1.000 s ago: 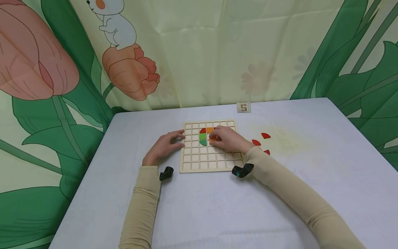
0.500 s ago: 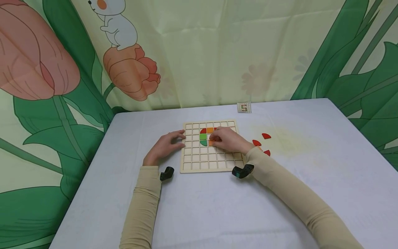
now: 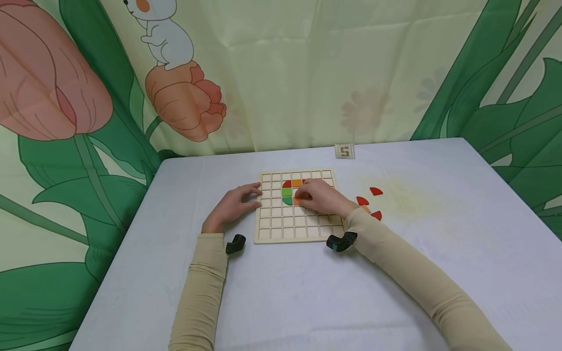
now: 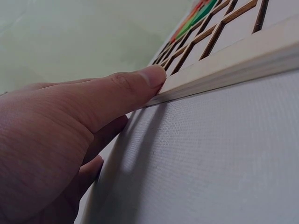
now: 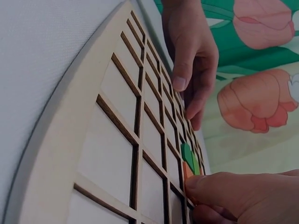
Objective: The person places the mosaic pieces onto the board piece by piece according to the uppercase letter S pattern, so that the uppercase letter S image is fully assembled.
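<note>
A pale wooden grid board (image 3: pixel 276 222) lies flat on the table. My left hand (image 3: pixel 234 205) rests at its left edge, with the thumb (image 4: pixel 145 80) touching the rim and the fingers loosely bent. Over the middle of the grid, my right hand (image 3: pixel 324 196) pinches an orange square tile (image 5: pixel 188 173) in a cell. Left of and above that tile sit a dark green quarter-round tile (image 3: pixel 287 200), a light green square tile (image 3: pixel 287 192), a red quarter-round tile (image 3: pixel 287 184) and another orange square tile (image 3: pixel 296 183). My right hand partly covers another red tile.
Right of the board lie a few loose red quarter-round tiles (image 3: pixel 375 191) and an orange piece (image 3: pixel 365 208) partly behind the right wrist. A small pattern card (image 3: pixel 344 151) lies near the table's back edge. A printed curtain (image 3: pixel 281 73) hangs behind the table.
Both hands stay nearly in place. The right fingertips shift only slightly at the orange tile; the tiles on the board look the same.
</note>
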`<control>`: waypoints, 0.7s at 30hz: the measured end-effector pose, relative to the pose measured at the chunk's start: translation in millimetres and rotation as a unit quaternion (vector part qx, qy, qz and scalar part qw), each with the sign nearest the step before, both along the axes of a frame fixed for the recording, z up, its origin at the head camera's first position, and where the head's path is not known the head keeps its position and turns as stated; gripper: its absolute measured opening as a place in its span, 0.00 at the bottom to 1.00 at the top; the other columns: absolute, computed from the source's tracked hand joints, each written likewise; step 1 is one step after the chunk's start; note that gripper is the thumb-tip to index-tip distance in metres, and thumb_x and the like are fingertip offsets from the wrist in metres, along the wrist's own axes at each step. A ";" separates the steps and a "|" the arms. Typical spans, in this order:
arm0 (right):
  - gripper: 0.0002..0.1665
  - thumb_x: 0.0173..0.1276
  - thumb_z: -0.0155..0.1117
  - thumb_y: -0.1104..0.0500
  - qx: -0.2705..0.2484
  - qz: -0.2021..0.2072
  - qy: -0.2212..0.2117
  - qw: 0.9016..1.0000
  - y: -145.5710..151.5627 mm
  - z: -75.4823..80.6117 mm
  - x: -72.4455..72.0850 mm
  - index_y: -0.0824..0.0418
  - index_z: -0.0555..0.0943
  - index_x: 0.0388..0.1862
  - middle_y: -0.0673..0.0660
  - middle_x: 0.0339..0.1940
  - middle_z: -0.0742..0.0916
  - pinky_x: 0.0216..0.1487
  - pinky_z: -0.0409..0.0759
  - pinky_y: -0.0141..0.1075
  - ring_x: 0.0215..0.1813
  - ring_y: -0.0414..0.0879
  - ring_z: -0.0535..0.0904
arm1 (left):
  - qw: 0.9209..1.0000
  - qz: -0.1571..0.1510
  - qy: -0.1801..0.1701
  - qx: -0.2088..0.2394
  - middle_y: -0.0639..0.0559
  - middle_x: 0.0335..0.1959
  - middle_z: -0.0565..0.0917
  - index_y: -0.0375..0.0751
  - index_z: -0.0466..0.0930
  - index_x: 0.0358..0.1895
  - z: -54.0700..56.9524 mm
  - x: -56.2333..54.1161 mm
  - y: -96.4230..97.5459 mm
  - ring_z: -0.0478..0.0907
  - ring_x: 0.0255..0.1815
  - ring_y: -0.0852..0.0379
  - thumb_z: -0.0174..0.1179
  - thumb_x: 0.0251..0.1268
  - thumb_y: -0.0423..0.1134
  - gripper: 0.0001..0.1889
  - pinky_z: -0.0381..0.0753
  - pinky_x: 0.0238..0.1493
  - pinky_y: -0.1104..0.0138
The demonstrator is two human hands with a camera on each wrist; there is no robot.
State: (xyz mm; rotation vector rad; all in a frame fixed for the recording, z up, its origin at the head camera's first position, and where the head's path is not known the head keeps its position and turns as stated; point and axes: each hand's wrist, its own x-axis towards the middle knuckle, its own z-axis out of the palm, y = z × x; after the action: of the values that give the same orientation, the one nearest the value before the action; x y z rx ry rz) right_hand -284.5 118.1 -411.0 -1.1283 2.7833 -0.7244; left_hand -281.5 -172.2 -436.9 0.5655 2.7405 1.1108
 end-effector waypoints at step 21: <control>0.17 0.70 0.63 0.59 -0.026 -0.082 -0.074 0.994 32.1 12.5 3.0 0.64 0.82 0.55 0.56 0.45 0.84 0.50 0.79 0.42 0.47 0.49 0.78 | 1.000 -0.006 0.003 -0.003 0.52 0.71 0.69 0.42 0.81 0.54 -1.3 -1.3 -1.7 0.59 0.75 0.51 0.66 0.65 0.42 0.17 0.56 0.74 0.56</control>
State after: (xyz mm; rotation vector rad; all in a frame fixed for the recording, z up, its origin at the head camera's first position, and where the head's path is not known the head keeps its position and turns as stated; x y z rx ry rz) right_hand -281.5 150.2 -398.5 -0.8211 2.7686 -0.8610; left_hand -282.8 -173.9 -438.2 0.5842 2.7416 1.1001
